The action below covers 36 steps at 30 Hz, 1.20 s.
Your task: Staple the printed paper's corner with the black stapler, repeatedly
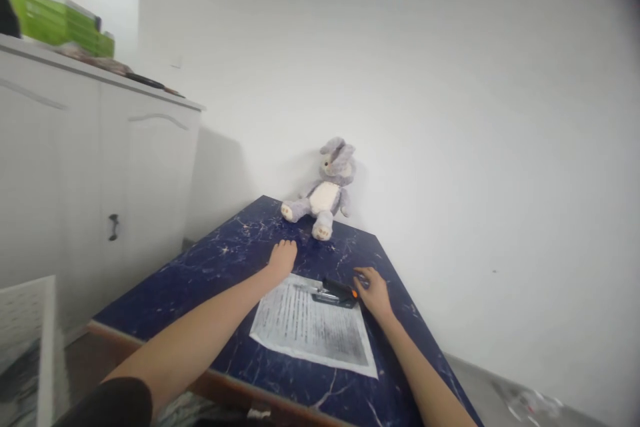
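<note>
My left hand [283, 257] rests at the upper left corner of a printed sheet of paper [310, 330], its fingers curled down with their tips hidden. Whether it grips anything does not show. A black stapler [336, 292] with an orange spot at its right end lies across the top part of the sheet. Right beside that end is my right hand [373, 290], thumb and fingers apart in a loose curve. I cannot tell whether it touches the stapler.
The dark blue marbled table [210, 273] runs up to a white wall. A grey and white plush rabbit [327, 193] sits at its far end. To the left stands a white cabinet [150, 167] with a green basket [60, 23] on top. A plastic bag [533, 407] lies lower right.
</note>
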Tool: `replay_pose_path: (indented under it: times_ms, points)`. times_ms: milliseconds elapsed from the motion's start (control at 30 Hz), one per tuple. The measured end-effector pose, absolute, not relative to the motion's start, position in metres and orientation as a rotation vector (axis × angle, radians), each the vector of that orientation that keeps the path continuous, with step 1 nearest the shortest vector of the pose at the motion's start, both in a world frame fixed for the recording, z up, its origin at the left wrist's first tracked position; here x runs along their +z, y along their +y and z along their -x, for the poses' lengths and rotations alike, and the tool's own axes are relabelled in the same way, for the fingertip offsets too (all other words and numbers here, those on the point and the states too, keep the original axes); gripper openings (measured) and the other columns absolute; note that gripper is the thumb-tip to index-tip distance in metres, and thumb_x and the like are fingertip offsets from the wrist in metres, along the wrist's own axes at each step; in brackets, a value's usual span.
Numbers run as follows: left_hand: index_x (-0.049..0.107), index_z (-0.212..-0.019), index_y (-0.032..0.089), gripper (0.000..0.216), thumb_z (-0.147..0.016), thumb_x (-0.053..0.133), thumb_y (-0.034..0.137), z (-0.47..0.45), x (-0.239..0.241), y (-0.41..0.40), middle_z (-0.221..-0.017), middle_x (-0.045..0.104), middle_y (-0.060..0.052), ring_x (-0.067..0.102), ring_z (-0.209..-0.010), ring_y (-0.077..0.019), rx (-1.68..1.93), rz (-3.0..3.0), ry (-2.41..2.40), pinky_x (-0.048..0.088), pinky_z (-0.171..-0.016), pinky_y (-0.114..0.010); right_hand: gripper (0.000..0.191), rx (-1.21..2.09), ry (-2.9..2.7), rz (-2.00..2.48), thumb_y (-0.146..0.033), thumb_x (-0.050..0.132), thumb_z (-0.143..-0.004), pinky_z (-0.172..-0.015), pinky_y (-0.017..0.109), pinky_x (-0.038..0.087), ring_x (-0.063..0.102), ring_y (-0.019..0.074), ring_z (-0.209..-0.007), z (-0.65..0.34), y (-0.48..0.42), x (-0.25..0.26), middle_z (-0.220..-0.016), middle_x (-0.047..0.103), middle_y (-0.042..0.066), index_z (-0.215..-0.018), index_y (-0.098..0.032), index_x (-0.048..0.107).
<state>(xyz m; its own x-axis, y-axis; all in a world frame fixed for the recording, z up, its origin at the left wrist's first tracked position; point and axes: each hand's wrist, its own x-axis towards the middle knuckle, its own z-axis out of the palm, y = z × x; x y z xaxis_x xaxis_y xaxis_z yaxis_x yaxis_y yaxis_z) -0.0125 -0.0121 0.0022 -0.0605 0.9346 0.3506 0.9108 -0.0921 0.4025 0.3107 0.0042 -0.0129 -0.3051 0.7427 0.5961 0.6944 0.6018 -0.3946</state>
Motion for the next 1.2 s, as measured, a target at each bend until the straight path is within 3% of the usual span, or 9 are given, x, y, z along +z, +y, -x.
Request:
replay_pose_path:
  times_ms: [100,200,300,500,667,800,1000,1133,1200]
  points:
    - [0.064,-0.124,0.008,0.041,-0.087,0.049,-0.004,0.007,0.001,-0.008,-0.111,0.071,-0.022,0.064,-0.116,-0.0304,0.987,-2.156,1.891,0.046,-0.104,-0.045,0.034,0.216,-2.191,0.952,-0.043,0.052,-0.102,-0.093,0.041,0.057,0.068,0.0245,-0.102,-0.292,-0.02,0.002,-0.115,0.072,0.01,-0.122,-0.023,0.072]
    - [0.067,-0.121,0.015,0.036,-0.095,0.045,0.003,-0.001,0.002,-0.011,-0.108,0.074,-0.013,0.069,-0.104,-0.0226,1.116,-2.179,1.651,0.05,-0.099,-0.037,0.046,0.373,-2.421,0.648,-0.045,0.067,-0.096,-0.108,0.046,0.049,0.062,0.029,-0.122,-0.277,-0.04,0.011,-0.132,0.067,0.012,-0.138,-0.026,0.064]
    - [0.073,-0.109,0.018,0.029,-0.098,0.047,0.011,-0.012,0.001,-0.016,-0.102,0.078,-0.006,0.072,-0.094,-0.0177,1.206,-2.165,1.448,0.054,-0.092,-0.031,0.062,0.382,-2.474,0.676,-0.036,0.071,-0.092,-0.113,0.048,0.046,0.059,0.031,-0.13,-0.272,-0.044,0.009,-0.142,0.062,0.014,-0.15,-0.026,0.053]
    - [0.078,-0.101,0.015,0.02,-0.086,0.065,0.02,-0.02,-0.007,-0.015,-0.088,0.079,-0.006,0.073,-0.082,-0.0187,1.338,-2.009,1.214,0.057,-0.08,-0.03,0.045,0.362,-2.372,0.944,-0.027,0.072,-0.087,-0.106,0.049,0.05,0.069,0.0323,-0.117,-0.278,-0.03,-0.005,-0.128,0.072,0.012,-0.131,-0.022,0.066]
    - [0.08,-0.106,0.017,0.025,-0.087,0.064,0.021,-0.021,-0.01,-0.015,-0.083,0.076,-0.004,0.068,-0.075,-0.0177,1.35,-2.026,1.17,0.053,-0.076,-0.03,0.045,0.405,-2.307,0.983,-0.025,0.074,-0.083,-0.103,0.049,0.051,0.069,0.0335,-0.115,-0.281,-0.028,-0.008,-0.125,0.074,0.01,-0.127,-0.026,0.069]
    - [0.08,-0.11,0.021,0.031,-0.091,0.056,0.017,-0.024,-0.008,-0.018,-0.093,0.074,-0.006,0.066,-0.081,-0.0176,1.341,-2.152,1.175,0.052,-0.08,-0.031,0.045,0.411,-2.3,0.98,-0.024,0.073,-0.082,-0.102,0.049,0.051,0.069,0.0339,-0.112,-0.281,-0.03,-0.007,-0.123,0.075,0.01,-0.127,-0.026,0.07]
    - [0.082,-0.109,0.022,0.029,-0.086,0.066,0.017,-0.024,-0.003,-0.023,-0.101,0.075,-0.007,0.068,-0.092,-0.0197,1.236,-2.167,1.103,0.052,-0.088,-0.033,0.046,0.416,-2.301,0.991,-0.023,0.071,-0.08,-0.101,0.045,0.052,0.07,0.0317,-0.111,-0.28,-0.033,-0.004,-0.122,0.075,0.01,-0.126,-0.024,0.07]
    - [0.072,-0.132,0.02,0.046,-0.086,0.066,0.019,-0.022,-0.001,-0.023,-0.105,0.08,-0.007,0.072,-0.094,-0.0198,1.151,-2.08,1.062,0.053,-0.09,-0.032,0.048,0.42,-2.305,1.016,-0.025,0.071,-0.08,-0.105,0.045,0.049,0.068,0.0317,-0.116,-0.28,-0.032,-0.004,-0.125,0.074,0.011,-0.128,-0.022,0.069]
    - [0.072,-0.131,0.017,0.047,-0.085,0.067,0.018,-0.021,0.001,-0.024,-0.103,0.081,-0.007,0.074,-0.093,-0.0201,1.119,-2.038,1.066,0.054,-0.089,-0.031,0.046,0.425,-2.308,1.009,-0.026,0.071,-0.081,-0.103,0.045,0.05,0.069,0.0316,-0.114,-0.28,-0.033,-0.004,-0.124,0.074,0.011,-0.127,-0.022,0.069]
